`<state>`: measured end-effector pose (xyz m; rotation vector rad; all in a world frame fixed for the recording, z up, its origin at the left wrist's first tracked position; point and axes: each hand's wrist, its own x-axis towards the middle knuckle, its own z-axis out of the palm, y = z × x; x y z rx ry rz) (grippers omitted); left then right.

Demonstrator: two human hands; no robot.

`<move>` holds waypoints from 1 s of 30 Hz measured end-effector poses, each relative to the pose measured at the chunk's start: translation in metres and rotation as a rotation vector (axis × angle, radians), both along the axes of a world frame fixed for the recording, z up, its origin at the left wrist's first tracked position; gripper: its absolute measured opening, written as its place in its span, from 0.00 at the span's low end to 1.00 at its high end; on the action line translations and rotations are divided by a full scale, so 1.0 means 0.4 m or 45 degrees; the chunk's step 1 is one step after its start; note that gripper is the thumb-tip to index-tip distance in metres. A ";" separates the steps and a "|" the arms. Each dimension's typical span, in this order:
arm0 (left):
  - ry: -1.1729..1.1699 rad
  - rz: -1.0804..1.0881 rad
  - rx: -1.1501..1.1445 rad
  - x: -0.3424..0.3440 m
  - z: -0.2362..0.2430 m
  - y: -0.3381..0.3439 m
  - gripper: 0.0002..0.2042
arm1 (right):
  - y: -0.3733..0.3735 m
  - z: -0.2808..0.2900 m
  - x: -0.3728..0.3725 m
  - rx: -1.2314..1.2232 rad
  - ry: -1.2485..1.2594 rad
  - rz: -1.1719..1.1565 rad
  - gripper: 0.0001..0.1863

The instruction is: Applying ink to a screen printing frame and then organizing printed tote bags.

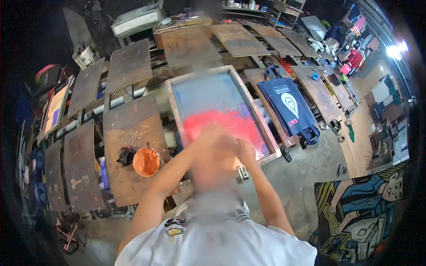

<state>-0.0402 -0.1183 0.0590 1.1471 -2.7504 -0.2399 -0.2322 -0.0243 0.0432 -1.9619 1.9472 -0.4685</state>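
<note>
Print-shop pallets ring us; screen frame (220,111) with red ink lies ahead. Left hand (208,135), right hand (245,150) on it, blurred; grip unclear. Mid ink stroke, probably; next needs even pressure.

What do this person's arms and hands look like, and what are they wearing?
Both arms are bare from the shoulder area down: no long sleeves, and no gloves on the left hand or the right hand, as far as the blur lets me see. No watch or bracelet is visible. The person wears a white short-sleeved shirt with dark wavy stripes and a small badge on it.
</note>
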 end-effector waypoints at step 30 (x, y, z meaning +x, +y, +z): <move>0.018 0.644 -0.086 0.150 -0.229 -0.073 0.30 | -0.422 -0.082 0.054 0.005 0.262 0.764 0.20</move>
